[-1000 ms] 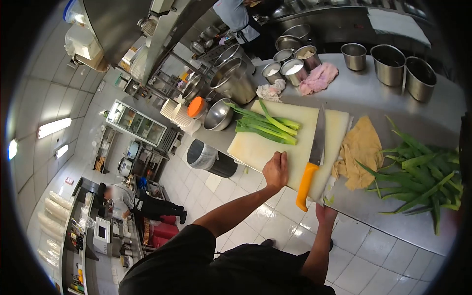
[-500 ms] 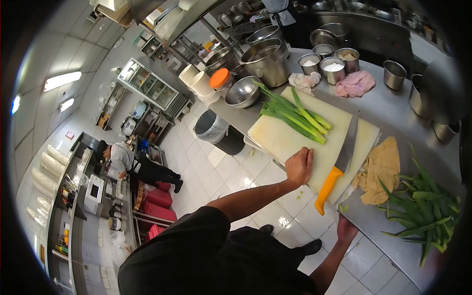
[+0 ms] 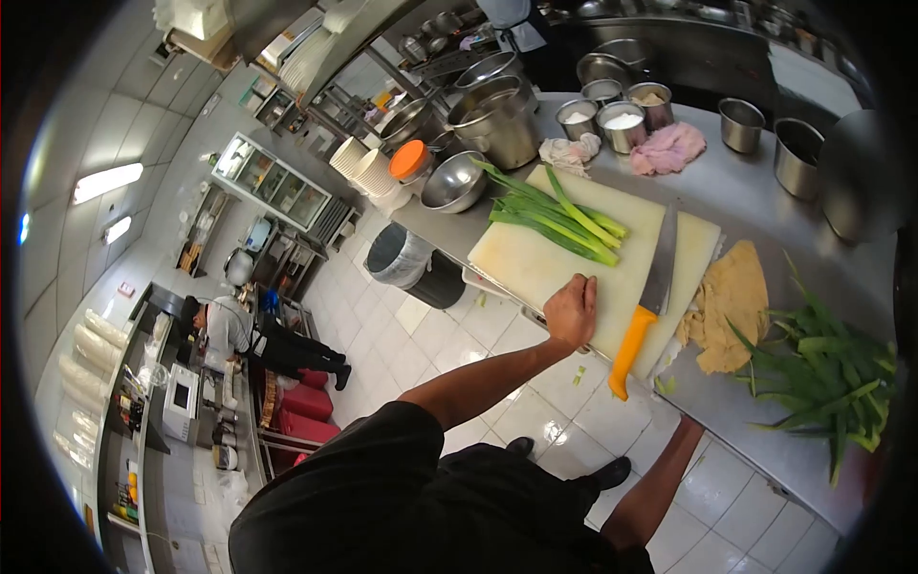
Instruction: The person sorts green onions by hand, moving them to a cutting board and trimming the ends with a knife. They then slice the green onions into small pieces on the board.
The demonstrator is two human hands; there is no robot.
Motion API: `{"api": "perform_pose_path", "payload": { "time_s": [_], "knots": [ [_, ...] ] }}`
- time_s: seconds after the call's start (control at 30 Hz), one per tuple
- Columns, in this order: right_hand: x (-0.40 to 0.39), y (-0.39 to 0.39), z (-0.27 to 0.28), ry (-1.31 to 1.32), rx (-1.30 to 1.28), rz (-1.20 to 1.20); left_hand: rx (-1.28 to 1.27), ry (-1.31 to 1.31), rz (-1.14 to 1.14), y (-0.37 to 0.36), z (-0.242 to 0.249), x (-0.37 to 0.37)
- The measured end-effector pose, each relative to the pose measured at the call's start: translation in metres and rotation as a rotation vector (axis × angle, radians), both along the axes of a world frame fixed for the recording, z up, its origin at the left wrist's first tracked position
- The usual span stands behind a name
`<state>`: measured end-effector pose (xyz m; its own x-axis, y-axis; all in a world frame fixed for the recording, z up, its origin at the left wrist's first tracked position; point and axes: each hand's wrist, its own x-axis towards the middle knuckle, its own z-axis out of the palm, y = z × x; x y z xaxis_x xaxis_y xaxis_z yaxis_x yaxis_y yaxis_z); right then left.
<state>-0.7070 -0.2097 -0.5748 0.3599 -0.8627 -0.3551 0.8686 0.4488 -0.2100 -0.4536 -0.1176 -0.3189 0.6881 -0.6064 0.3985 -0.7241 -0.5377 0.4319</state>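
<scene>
My left hand (image 3: 571,311) is closed in a fist at the near edge of the white cutting board (image 3: 521,258), with nothing visible in it. Trimmed green onion stalks (image 3: 564,218) lie on the board above it. To its right a large knife (image 3: 645,320) with an orange handle rests on the board, touched by neither hand. My right forearm reaches toward the near table edge; the hand itself is hidden beyond that edge. Nearest to it are a tan cloth (image 3: 727,304) and a heap of green onion leaves (image 3: 822,368).
Metal containers (image 3: 623,127), a pink cloth (image 3: 669,148) and a steel bowl (image 3: 454,182) stand along the back of the table (image 3: 765,210). A lined bin (image 3: 421,268) is on the floor at the left. One person (image 3: 249,330) bends over a left counter; another (image 3: 512,24) stands at the top.
My right hand has gone out of sight at the table edge. My left hand stays at the board's edge, still closed. The whole view has shifted slightly, and the knife and onions lie as before.
</scene>
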Motion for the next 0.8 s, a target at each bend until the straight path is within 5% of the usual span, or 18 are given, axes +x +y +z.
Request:
{"api": "perform_pose_path", "payload": {
  "time_s": [0.8],
  "knots": [
    [-0.009,0.004,0.015,-0.032,-0.007,-0.037,0.011,-0.021,-0.014,-0.005,0.001,0.002]
  ]
}}
